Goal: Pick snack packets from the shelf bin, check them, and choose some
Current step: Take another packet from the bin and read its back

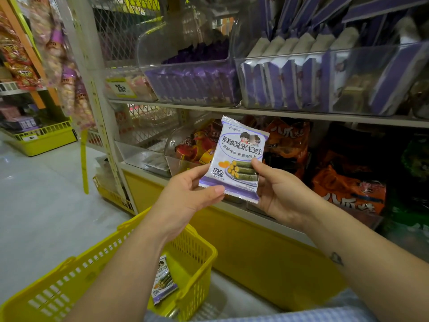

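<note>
I hold a white and purple snack packet [239,156] upright in front of the lower shelf, its printed face turned to me. My left hand [185,196] grips its lower left corner, thumb on the front. My right hand [281,191] pinches its right edge. More purple packets of the same kind fill the clear shelf bin [348,52] above right and the clear bin [183,59] beside it. One more such packet [163,282] lies inside the yellow basket [69,273] below my left forearm.
Orange and dark snack bags [348,187] crowd the lower shelf on the right, red packets [197,145] sit in a clear bin behind the held packet. A yellow shelf base [255,247] runs below. Hanging snack strips [67,73] and a yellow floor rack [44,138] stand at left.
</note>
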Demonstrator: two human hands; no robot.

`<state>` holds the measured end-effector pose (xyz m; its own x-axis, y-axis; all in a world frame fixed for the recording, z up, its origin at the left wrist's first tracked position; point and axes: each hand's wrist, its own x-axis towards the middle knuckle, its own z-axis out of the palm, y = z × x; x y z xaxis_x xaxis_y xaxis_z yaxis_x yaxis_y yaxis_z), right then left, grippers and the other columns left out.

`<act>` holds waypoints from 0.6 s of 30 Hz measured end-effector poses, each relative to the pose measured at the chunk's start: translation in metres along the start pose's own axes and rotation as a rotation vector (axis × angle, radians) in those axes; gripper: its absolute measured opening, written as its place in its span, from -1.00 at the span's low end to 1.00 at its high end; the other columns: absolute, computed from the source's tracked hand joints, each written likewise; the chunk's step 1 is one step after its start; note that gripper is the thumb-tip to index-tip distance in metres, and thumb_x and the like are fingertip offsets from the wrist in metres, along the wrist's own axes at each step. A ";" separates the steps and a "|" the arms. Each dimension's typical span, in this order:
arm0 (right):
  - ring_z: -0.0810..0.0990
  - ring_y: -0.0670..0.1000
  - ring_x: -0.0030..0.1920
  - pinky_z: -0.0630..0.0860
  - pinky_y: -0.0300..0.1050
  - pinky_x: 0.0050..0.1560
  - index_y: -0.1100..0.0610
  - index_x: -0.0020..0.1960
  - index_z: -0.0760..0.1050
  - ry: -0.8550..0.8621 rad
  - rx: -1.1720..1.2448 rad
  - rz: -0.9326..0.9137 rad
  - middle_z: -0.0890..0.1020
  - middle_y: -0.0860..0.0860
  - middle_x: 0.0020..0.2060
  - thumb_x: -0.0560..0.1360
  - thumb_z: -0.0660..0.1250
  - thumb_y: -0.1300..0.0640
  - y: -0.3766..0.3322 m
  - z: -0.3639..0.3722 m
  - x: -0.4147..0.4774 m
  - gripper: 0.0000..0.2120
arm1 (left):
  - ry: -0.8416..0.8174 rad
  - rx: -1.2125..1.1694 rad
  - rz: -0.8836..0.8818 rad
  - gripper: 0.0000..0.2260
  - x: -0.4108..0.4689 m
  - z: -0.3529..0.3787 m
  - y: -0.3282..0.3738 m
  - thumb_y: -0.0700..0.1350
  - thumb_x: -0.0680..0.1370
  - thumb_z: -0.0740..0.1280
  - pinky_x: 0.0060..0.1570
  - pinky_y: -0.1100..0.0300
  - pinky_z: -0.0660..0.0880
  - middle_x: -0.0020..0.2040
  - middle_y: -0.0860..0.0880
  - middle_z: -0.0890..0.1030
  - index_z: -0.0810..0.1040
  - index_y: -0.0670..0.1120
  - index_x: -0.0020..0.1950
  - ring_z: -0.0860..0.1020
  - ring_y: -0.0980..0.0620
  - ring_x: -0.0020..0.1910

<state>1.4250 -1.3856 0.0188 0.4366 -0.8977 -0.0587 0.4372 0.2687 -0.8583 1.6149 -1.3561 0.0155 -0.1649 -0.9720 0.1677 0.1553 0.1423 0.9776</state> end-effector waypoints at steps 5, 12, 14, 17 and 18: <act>0.71 0.10 -0.03 0.65 -0.07 -0.21 0.22 -0.04 0.69 0.047 0.066 0.009 0.69 0.21 0.03 0.53 0.25 0.05 0.000 0.000 0.000 -0.69 | 0.040 0.001 0.091 -0.56 -0.002 0.004 0.000 -0.23 0.33 0.46 -0.13 0.27 0.59 0.10 0.02 0.68 0.55 0.07 0.16 0.68 0.04 -0.03; 0.72 0.02 -0.17 0.66 -0.12 -0.27 0.20 0.00 0.61 0.134 0.035 -0.015 0.72 0.16 -0.07 0.57 0.26 0.06 0.002 0.006 0.002 -0.76 | 0.202 0.697 0.332 -0.56 0.004 0.006 -0.014 -0.12 0.45 0.49 0.25 0.29 0.40 0.30 0.17 0.39 0.49 0.22 0.24 0.40 0.16 0.32; 0.70 -0.01 -0.19 0.66 -0.14 -0.21 0.19 0.08 0.60 0.140 -0.068 -0.030 0.71 0.14 -0.02 0.57 0.27 0.04 0.003 0.009 0.001 -0.75 | 0.179 0.875 0.370 -0.52 0.005 0.010 -0.018 0.04 0.40 0.51 0.27 0.52 0.13 0.30 0.23 0.33 0.49 0.18 0.29 0.26 0.18 0.38; 0.70 0.10 -0.09 0.63 -0.03 -0.09 0.24 0.24 0.50 0.124 -0.203 -0.047 0.65 0.20 0.09 0.55 0.31 0.04 0.008 0.012 -0.002 -0.64 | 0.046 0.877 0.301 -0.37 0.003 0.020 -0.022 0.34 0.31 0.42 0.23 0.55 0.07 0.35 0.29 0.26 0.30 0.34 0.33 0.17 0.26 0.41; 0.67 0.19 0.06 0.58 0.07 0.06 0.24 0.28 0.46 0.127 -0.246 -0.042 0.63 0.23 0.15 0.53 0.34 0.04 0.010 0.013 -0.003 -0.60 | 0.018 0.830 0.279 -0.38 0.003 0.022 -0.024 0.33 0.34 0.43 0.27 0.48 0.13 0.37 0.28 0.27 0.26 0.35 0.33 0.19 0.25 0.42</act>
<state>1.4382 -1.3761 0.0171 0.3137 -0.9469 -0.0704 0.2417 0.1513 -0.9585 1.5890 -1.3577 -0.0042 -0.2096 -0.8833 0.4193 -0.5725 0.4585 0.6797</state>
